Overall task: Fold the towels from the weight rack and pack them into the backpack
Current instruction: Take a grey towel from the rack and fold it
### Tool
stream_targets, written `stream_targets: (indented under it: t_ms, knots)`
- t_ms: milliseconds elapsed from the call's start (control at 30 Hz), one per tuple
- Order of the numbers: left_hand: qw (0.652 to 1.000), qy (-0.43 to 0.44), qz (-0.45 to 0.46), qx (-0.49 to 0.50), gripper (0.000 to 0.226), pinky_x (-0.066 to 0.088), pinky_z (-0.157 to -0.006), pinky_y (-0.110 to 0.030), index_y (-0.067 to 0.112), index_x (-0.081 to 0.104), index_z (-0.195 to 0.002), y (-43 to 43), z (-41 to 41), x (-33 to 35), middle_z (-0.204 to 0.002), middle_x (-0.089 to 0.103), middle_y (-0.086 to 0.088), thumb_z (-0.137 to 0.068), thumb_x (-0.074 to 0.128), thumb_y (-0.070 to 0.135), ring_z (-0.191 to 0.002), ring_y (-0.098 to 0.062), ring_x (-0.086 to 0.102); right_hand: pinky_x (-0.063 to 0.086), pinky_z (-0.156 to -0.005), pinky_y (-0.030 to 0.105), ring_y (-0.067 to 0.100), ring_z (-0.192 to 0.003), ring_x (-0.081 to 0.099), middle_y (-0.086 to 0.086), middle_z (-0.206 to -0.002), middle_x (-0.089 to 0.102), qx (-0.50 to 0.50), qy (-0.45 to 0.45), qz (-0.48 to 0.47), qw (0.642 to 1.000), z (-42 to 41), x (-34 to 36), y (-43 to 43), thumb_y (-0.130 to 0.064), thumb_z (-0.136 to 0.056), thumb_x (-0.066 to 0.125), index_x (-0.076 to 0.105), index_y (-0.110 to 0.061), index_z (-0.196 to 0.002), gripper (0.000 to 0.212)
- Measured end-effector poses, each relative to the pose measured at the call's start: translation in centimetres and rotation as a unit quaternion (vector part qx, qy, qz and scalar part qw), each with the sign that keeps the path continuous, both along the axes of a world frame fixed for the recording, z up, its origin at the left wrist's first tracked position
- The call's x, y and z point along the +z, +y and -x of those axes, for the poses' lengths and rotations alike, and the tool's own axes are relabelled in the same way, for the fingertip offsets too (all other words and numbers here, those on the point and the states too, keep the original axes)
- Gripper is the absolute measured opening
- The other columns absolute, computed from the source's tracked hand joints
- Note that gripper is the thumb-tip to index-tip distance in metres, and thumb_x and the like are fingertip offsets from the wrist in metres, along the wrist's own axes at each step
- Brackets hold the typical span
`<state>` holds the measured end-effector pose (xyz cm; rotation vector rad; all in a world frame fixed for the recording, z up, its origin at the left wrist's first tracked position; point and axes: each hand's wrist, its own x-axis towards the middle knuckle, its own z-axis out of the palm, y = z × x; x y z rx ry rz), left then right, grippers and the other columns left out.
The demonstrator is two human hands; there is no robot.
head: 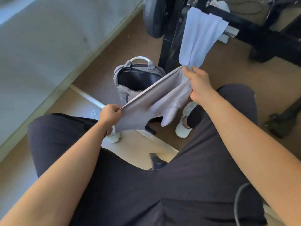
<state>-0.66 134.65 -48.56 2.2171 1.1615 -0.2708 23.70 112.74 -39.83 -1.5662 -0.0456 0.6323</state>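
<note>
Head view: a thin, soft grey cloth towel (151,101) is stretched in the air between both hands. The left hand (109,115) is closed in a pinch on one end of its taut upper edge; the right hand (197,84) is closed around the other end, with some slack cloth bunched in its palm. Below the line between the two grips the towel sags in loose, uneven points.

Directly behind and under that stretched edge stands the grey quilted fabric backpack (125,91), its top zipped open to a dark interior. Beyond the right hand's grip, a second pale blue-white towel (199,35) is draped over the black steel weight rack (250,28), not yet folded.

To fold well, I judge the bunched end should be let out so both corners are held evenly, the edge kept taut, then the hands brought together corner to corner before the hanging half can twist.

No brand, label or writing can be read.
</note>
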Motion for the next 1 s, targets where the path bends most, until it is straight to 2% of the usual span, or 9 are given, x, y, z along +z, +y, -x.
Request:
stream_targets:
  t_ms: [67, 167, 233, 367, 533, 667, 833, 933, 1000]
  knots:
    - [1.000, 0.013, 0.011, 0.024, 0.023, 0.033, -0.059, -0.035, 0.009, 0.060, -0.068, 0.1, 0.2, -0.4, -0.066, 0.052, -0.011, -0.086, 0.046, 0.006, -0.073, -0.032, 0.046, 0.054, -0.092, 0.039, 0.022, -0.104, 0.064, 0.007, -0.102, 0.067, 0.001, 0.065, 0.002, 0.998, -1.0, -1.0, -0.2, -0.022, -0.095, 0.066, 0.072, -0.017, -0.093, 0.008]
    - [0.995, 0.005, 0.029, 0.097, 0.025, 0.033, -0.057, -0.036, 0.011, 0.056, -0.067, 0.8, 0.7, -0.7, -0.063, 0.047, -0.007, -0.091, 0.048, 0.013, -0.068, -0.031, 0.046, 0.054, -0.089, 0.035, 0.028, -0.113, 0.064, 0.009, -0.107, 0.068, 0.023, 0.072, 0.023, 0.997, -1.8, -1.6, -0.6, -0.016, -0.099, 0.060, 0.072, -0.014, -0.103, 0.013]
    - [0.989, -0.029, 0.047, 0.137, 0.029, 0.038, -0.060, -0.035, 0.007, 0.058, -0.071, 0.9, 0.5, -0.5, -0.064, 0.051, -0.009, -0.095, 0.049, 0.021, -0.066, -0.031, 0.050, 0.052, -0.089, 0.031, 0.024, -0.113, 0.062, 0.008, -0.117, 0.067, 0.076, -0.026, 0.106, 0.991, -2.2, -1.3, -1.1, -0.014, -0.102, 0.053, 0.073, -0.016, -0.112, 0.023]
    - [0.963, -0.138, 0.085, 0.217, 0.037, 0.043, -0.067, -0.035, 0.006, 0.061, -0.077, 1.6, -0.4, 0.3, -0.066, 0.053, -0.006, -0.100, 0.050, 0.033, -0.065, -0.025, 0.051, 0.046, -0.084, 0.028, 0.021, -0.107, 0.058, 0.006, -0.119, 0.064, 0.132, -0.236, 0.257, 0.928, -2.7, -1.4, -2.1, -0.010, -0.103, 0.047, 0.068, -0.014, -0.123, 0.030]
    - [0.911, -0.245, 0.075, 0.325, 0.042, 0.036, -0.061, -0.032, 0.011, 0.050, -0.068, 3.7, 0.1, 1.1, -0.068, 0.043, -0.002, -0.103, 0.051, 0.033, -0.064, -0.019, 0.039, 0.046, -0.089, 0.031, 0.029, -0.107, 0.058, 0.013, -0.119, 0.062, 0.143, -0.261, 0.348, 0.889, -3.3, -2.3, -2.4, 0.008, -0.092, 0.044, 0.067, -0.014, -0.120, 0.042]
    - [0.896, -0.239, 0.035, 0.374, 0.048, 0.029, -0.059, -0.033, 0.015, 0.033, -0.062, 4.3, 0.2, 1.0, -0.063, 0.031, -0.001, -0.105, 0.050, 0.028, -0.059, -0.018, 0.028, 0.047, -0.084, 0.033, 0.033, -0.107, 0.061, 0.013, -0.111, 0.069, 0.112, -0.279, 0.389, 0.871, -3.3, -2.5, -2.3, 0.002, -0.093, 0.049, 0.072, -0.014, -0.101, 0.029]
    - [0.831, -0.260, 0.122, 0.477, 0.038, 0.049, -0.063, -0.030, 0.016, 0.051, -0.067, 5.2, 0.5, 0.6, -0.069, 0.049, -0.003, -0.105, 0.052, 0.023, -0.068, -0.022, 0.049, 0.048, -0.082, 0.030, 0.025, -0.099, 0.064, 0.008, -0.103, 0.072, 0.037, -0.214, 0.368, 0.904, -3.3, -2.2, -2.4, -0.007, -0.097, 0.060, 0.077, -0.007, -0.103, 0.018]
    - [0.807, -0.287, 0.207, 0.473, 0.029, 0.046, -0.048, -0.020, 0.017, 0.060, -0.076, 4.4, 0.3, 1.5, -0.071, 0.052, -0.004, -0.102, 0.050, 0.008, -0.059, -0.016, 0.049, 0.057, -0.084, 0.037, 0.023, -0.098, 0.066, 0.006, -0.097, 0.070, 0.020, -0.125, 0.316, 0.940, -3.2, -2.3, -2.0, -0.012, -0.094, 0.067, 0.076, -0.007, -0.105, 0.015]
    - [0.804, -0.291, 0.274, 0.440, 0.023, 0.048, -0.057, -0.021, 0.016, 0.064, -0.084, 3.6, 0.1, 2.4, -0.075, 0.057, -0.003, -0.099, 0.051, 0.005, -0.062, -0.015, 0.054, 0.061, -0.082, 0.041, 0.026, -0.101, 0.068, 0.009, -0.104, 0.072, 0.034, -0.062, 0.279, 0.958, -3.1, -2.2, -1.7, -0.014, -0.094, 0.069, 0.074, -0.008, -0.109, 0.016]
